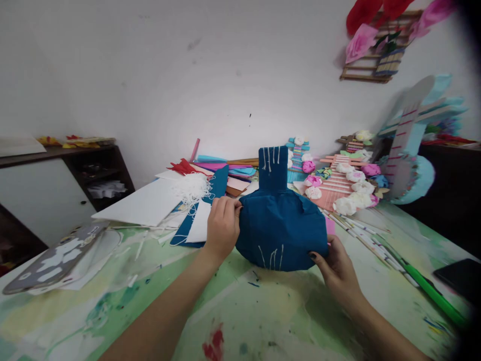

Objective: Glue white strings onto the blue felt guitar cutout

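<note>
A dark blue paper-covered guitar shape (281, 220), with a round body and a short straight neck, is held upright over the table. White string ends hang at the top of the neck and near the bottom of the body. My left hand (224, 223) pinches the body's upper left edge. At the lower right edge my right hand (335, 265) grips it, thumb on the front and fingers behind. Just left of my left hand lie a tangle of white string (193, 189), a white paper piece (199, 223) and blue paper (220, 183).
A white board (143, 200) lies on the paint-stained table (240, 321). Paper-flower crafts (347, 183) and a light blue guitar model (408, 145) stand at the right, near paper sticks (370, 240), a green roll (432, 291) and a black phone (460, 278). A grey cut-out (56, 258) lies left.
</note>
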Tool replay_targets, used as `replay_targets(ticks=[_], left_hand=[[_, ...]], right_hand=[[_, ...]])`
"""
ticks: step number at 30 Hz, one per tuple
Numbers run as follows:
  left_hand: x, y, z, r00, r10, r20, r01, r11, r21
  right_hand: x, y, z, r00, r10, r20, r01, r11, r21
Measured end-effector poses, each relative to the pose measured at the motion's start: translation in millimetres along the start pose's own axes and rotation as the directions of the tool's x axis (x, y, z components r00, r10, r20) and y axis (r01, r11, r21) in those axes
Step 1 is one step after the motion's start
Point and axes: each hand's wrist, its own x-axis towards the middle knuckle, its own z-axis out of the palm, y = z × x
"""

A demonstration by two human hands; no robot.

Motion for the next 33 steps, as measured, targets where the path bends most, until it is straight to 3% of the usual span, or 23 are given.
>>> replay_targets(ticks=[7, 13, 26, 31, 33], left_hand=[[-0.1, -1.9, 4.1, 0.999, 0.006, 0.048, -0.010, 0.996, 0.090], [-0.8, -0.6, 3.8, 0.995, -0.092, 0.047, 0.093, 0.995, -0.023], [-3.4, 0.5, 4.7, 0.985, -0.171, 0.027, 0.173, 0.975, -0.138], [-3.5, 5.7, 3.5, 0.988, -0.138, 0.066, 0.149, 0.967, -0.208], [-2.2, 6.3, 1.3, 0.981, -0.184, 0.059, 0.193, 0.953, -0.232]], right_hand=[[-0.3, -1.3, 0.0, 1.000, -0.010, 0.009, 0.011, 0.999, -0.041], [-2.4, -0.5, 0.8, 1.000, -0.007, 0.009, 0.008, 0.997, -0.072], [-3.4, -3.5, 0.9, 1.000, 0.011, 0.013, -0.009, 0.991, -0.131], [-3.4, -4.9, 2.0, 1.000, 0.007, 0.010, -0.006, 0.992, -0.128], [-3.2, -5.2, 2.4, 1.000, 0.006, 0.005, -0.005, 0.993, -0.119]])
